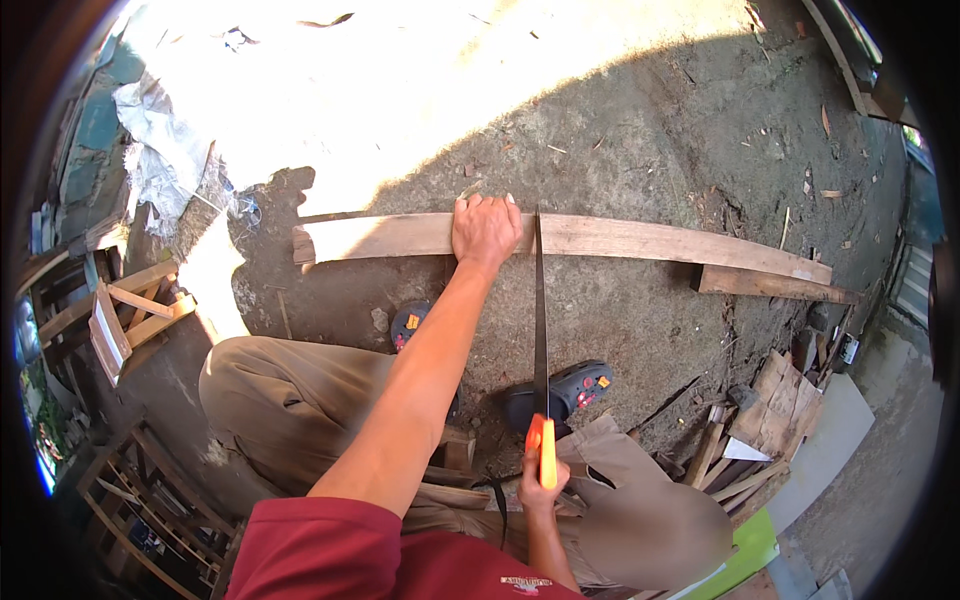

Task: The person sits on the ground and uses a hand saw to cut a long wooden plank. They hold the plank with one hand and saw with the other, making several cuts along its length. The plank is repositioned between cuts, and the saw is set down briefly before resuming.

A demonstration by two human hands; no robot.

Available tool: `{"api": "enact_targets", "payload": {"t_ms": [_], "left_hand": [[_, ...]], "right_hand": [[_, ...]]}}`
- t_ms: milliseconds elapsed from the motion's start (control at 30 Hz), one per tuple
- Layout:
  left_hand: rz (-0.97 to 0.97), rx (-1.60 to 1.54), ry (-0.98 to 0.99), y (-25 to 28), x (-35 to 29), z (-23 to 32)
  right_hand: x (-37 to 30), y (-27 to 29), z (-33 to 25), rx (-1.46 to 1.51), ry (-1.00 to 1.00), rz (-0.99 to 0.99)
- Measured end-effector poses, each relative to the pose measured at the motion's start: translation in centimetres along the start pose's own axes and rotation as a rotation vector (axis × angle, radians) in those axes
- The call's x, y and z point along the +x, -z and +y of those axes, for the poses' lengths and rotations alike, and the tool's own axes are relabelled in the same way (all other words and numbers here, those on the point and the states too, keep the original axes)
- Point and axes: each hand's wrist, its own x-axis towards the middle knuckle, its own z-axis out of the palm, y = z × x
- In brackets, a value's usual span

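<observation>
A long wooden plank (640, 240) lies crosswise in front of me, raised at its right end on a second piece of wood (770, 285). My left hand (487, 232) presses down on the plank left of its middle, fingers curled over the far edge. In my right hand (541, 487), low and close to my body, is the orange handle of a handsaw (541, 350). Its long dark blade points away from me and crosses the plank just right of my left hand. Whether the teeth have cut into the wood cannot be made out.
My feet, in dark clogs (585, 385), are under and behind the plank. Wood scraps (775, 410) and a pale flat board (825, 455) lie at the right. On the left are a wooden frame (140, 310) and a crumpled white sack (165, 150). Bright sunlight washes out the far ground.
</observation>
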Motion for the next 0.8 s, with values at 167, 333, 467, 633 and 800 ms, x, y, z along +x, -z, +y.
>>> {"api": "enact_targets", "payload": {"t_ms": [167,333,467,633,800], "left_hand": [[0.059,-0.003,-0.032,-0.6,-0.4,0.3],[-0.01,-0.01,0.007,0.1,0.0,0.3],[0.046,0.0,-0.01,-0.4,-0.7,-0.2],[0.048,-0.029,-0.039,-0.4,0.0,0.9],[0.113,-0.008,-0.032,-0.4,0.1,-0.5]], "right_hand": [[5.1,-2.9,1.0,0.077,-0.113,0.023],[7.6,-4.7,0.1,0.099,-0.032,0.038],[-1.7,0.2,0.2,-0.025,-0.041,0.017],[13.6,-6.5,-1.4,0.144,-0.069,0.056],[5.3,-3.0,-1.1,0.003,0.023,-0.007]]}}
